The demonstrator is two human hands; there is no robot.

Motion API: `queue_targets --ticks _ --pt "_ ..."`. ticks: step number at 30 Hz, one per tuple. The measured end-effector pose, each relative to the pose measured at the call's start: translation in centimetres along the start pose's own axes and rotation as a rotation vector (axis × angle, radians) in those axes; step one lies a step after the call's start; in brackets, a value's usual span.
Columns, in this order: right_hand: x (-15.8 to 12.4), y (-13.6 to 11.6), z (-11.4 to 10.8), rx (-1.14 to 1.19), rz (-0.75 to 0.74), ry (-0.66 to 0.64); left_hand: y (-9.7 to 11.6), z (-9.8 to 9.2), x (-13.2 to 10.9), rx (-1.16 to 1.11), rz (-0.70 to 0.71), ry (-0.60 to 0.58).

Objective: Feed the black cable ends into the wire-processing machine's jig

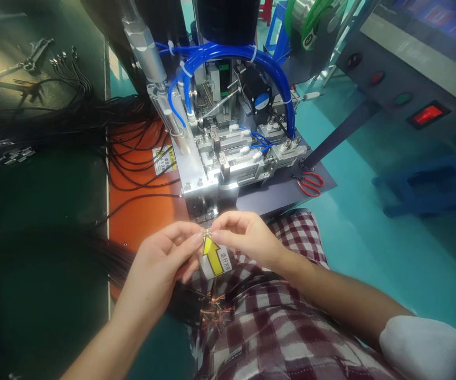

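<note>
Just in front of the machine, my left hand (159,256) and my right hand (249,237) meet fingertip to fingertip. Both pinch a small gold-coloured metal piece (207,234), thin and mostly covered by the fingers; whether it is a bare wire end I cannot tell. Right below the fingertips is a label with a yellow arrow (214,258). A bundle of black cables (188,305) lies below my left hand and over my lap, its bared copper ends (214,311) fanned out. The metal head of the machine (208,208) is close beyond my fingertips.
Black cables (133,158) run across the orange surface (144,211) into the machine. Blue air hoses (228,50) arch over it. Red-handled pliers (311,184) lie at the right corner of its base. A control panel (406,79) stands right; a wire spool (305,21) is behind.
</note>
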State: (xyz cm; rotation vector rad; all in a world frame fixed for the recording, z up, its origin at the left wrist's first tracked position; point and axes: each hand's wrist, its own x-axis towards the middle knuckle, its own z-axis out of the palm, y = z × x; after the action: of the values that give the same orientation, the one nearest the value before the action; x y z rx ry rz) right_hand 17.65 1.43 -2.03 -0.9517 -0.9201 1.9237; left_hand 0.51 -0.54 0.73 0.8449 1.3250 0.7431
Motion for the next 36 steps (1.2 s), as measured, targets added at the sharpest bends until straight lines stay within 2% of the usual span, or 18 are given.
queue_targets --ticks 8,14,22,30,36 --pt "0.0 0.0 -0.3 -0.043 -0.025 -0.043 0.3 0.1 0.0 -0.047 0.037 -0.040" --pt "-0.1 -0.2 -0.2 -0.042 -0.003 -0.029 0.2 0.0 0.0 -0.046 0.048 -0.054" --pt "0.1 -1.6 -0.6 -0.182 0.034 -0.092 0.0 -0.4 -0.2 0.093 0.030 -0.126" --pt "0.0 -1.9 -0.8 -0.318 -0.102 -0.145 -0.2 -0.3 0.0 0.166 0.023 -0.104" --pt "0.4 -1.3 -1.1 -0.295 -0.094 -0.018 0.3 0.3 0.3 0.107 0.022 -0.004"
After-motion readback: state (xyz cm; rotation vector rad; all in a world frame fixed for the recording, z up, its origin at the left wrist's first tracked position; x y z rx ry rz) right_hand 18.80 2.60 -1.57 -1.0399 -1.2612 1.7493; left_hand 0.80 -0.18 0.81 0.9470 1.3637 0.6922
